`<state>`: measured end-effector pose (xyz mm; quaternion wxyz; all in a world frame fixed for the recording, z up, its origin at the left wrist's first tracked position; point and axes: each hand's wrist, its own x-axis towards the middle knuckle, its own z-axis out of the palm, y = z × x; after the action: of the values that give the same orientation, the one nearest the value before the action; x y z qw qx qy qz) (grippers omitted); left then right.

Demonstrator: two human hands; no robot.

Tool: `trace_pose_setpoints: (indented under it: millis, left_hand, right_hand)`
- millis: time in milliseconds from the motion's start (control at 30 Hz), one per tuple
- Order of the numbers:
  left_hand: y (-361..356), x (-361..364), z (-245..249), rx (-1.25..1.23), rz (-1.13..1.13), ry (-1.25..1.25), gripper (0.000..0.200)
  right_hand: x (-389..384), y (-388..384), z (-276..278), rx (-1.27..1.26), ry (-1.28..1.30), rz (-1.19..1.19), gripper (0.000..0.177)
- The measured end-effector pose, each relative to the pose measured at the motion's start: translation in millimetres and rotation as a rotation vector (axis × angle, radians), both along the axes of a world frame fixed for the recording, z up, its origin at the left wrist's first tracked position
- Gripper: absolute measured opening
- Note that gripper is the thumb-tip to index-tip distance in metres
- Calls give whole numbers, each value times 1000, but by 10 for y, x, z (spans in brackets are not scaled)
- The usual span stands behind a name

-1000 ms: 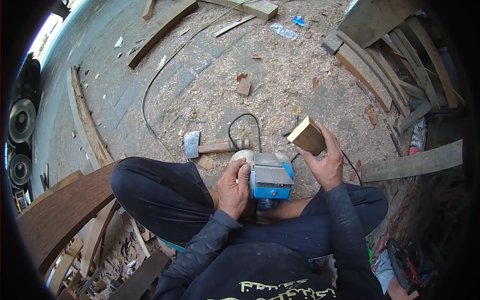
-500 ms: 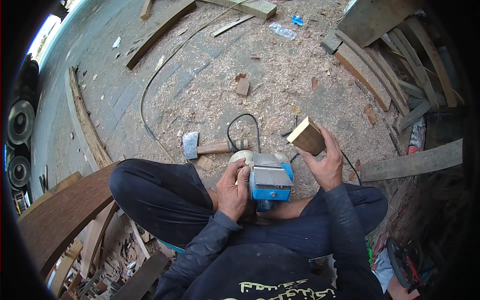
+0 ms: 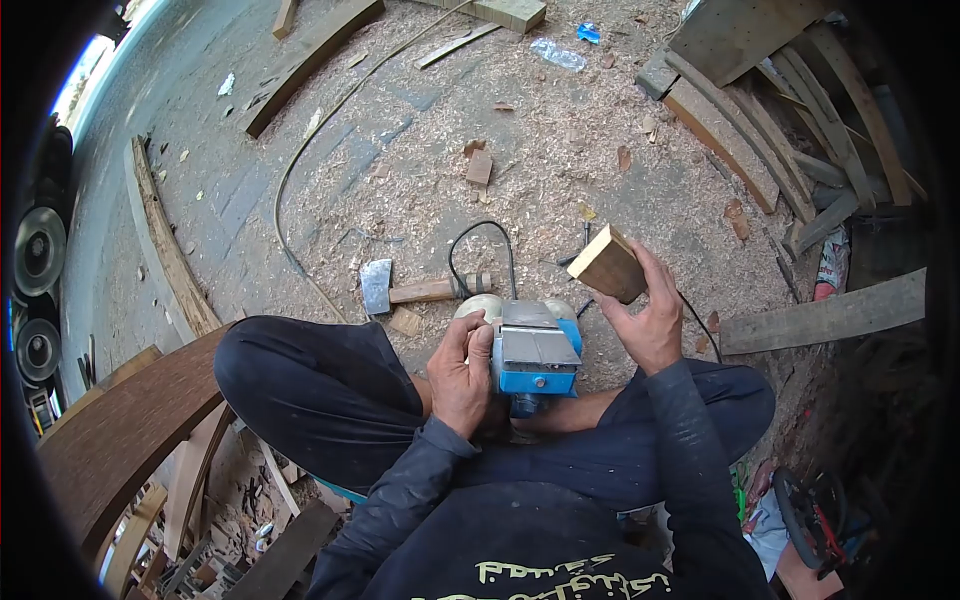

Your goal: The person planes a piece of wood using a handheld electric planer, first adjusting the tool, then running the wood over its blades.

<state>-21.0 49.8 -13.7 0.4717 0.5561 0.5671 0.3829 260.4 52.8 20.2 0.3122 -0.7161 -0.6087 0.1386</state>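
A blue electric planer [image 3: 540, 345] lies upside down between my crossed legs, its flat metal sole facing up. My left hand [image 3: 463, 372] is closed against the planer's left side, thumb and fingers curled; the far side of its grip is hidden. In my right hand [image 3: 655, 318], a short wooden block [image 3: 612, 265] is pinched between thumb and fingers, tilted and held in the air to the right of the planer. Just beyond the planer, a hatchet [image 3: 377, 287] with a wooden handle rests on the ground, a black cord looping over its handle end.
Wood shavings [image 3: 400, 190] cover the ground. A long cable [image 3: 283, 215] runs along the left. Curved boards [image 3: 720, 140] are stacked at upper right, and a plank [image 3: 825, 313] lies at right. A large brown beam [image 3: 130, 430] stands by my left knee. A small wood offcut [image 3: 479, 167] lies ahead.
Both hands stay in nearly the same pose, with the block still in the right one. The whole view has shifted slightly.
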Motion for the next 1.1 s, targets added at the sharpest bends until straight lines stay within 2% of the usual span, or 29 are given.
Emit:
trace_pose_setpoints:
  millis: [400,667,733,800,1000,1100]
  left_hand:
    - [18,7,11,17,11,16,27]
    - [16,13,8,67,7,15,32]
    - [15,9,31,-7,17,17,33]
    - [14,41,26,1,28,-51,32]
    - [6,3,-17,6,12,16,32]
    - [-9,4,-18,-49,16,-30,31]
  right_hand:
    - [-32,10,24,-26,9,-3,83]
    - [-65,9,24,-12,-20,6,83]
    - [-61,14,17,-1,-15,6,83]
    - [-47,6,-1,10,-9,6,83]
    - [-29,10,-39,6,-50,60,84]
    - [-30,11,-48,8,-41,61,84]
